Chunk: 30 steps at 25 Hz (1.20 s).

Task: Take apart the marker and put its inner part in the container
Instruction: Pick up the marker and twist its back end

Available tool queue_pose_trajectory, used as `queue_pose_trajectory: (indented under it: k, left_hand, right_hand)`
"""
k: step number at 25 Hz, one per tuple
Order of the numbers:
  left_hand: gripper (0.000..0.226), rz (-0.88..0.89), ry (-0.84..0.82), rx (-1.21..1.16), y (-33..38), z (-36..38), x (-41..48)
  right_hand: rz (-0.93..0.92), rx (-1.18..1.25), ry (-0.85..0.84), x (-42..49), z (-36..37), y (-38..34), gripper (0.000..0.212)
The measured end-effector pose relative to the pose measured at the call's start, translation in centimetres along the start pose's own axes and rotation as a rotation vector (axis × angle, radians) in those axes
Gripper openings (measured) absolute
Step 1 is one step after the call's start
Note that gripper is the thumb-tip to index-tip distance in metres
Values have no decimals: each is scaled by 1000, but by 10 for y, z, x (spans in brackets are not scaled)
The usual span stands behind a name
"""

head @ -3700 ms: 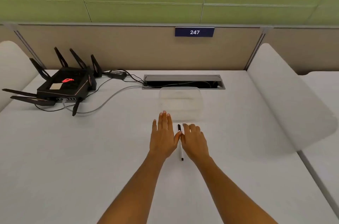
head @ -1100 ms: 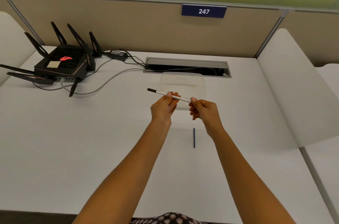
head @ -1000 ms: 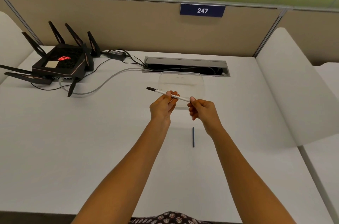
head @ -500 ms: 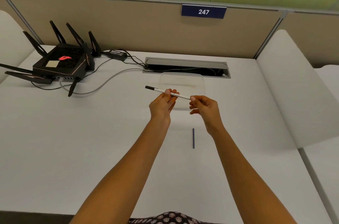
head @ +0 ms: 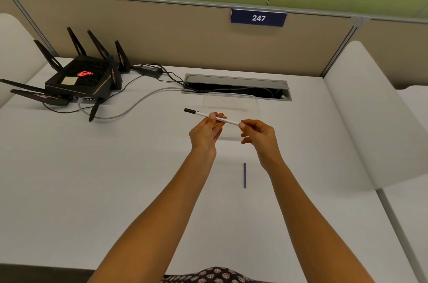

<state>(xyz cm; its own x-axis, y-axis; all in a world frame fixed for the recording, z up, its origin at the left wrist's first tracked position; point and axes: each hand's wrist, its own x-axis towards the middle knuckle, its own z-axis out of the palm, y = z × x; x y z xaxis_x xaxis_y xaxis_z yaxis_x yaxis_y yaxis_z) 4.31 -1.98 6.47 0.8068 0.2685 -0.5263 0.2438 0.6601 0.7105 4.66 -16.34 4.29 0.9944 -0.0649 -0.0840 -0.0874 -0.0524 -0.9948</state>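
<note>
White desk (head: 92, 178) below; left hand (head: 205, 133) grips marker (head: 212, 117) mid-barrel, right hand (head: 259, 134) pinches its end: pull straight outward from left grip

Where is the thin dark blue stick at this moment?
In the head view, the dark blue stick lies on the white desk, untouched, just below the right hand and beside its forearm, nearer the person than the clear container.

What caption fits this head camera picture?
Both hands hold a white marker above a clear container; a thin blue piece lies on the desk.
</note>
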Motion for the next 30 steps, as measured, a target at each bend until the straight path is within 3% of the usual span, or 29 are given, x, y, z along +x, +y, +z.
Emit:
queue_pose_trajectory:
  k: [3,12,15,22,26,30]
  left_hand:
    - [16,10,2,-5,1,-1,0]
    - [22,11,0,-25,1,-2,-2]
    - [26,15,-10,-31,2,0,-3]
    - [31,14,-19,-20,3,2,-2]
    - [31,17,-31,-11,3,4,-2]
    - [30,18,-26,-12,3,4,-1]
  right_hand:
    - [40,-57,15,2,-1,-1,24]
    - [26,44,-28,3,0,-4,7]
    - [42,-17,-20,4,0,-2,19]
    - [15,64,-17,6,-2,-4,5]
    - [57,3,1,4,-1,-4,25]
    - [2,9,-9,4,-2,-5,10]
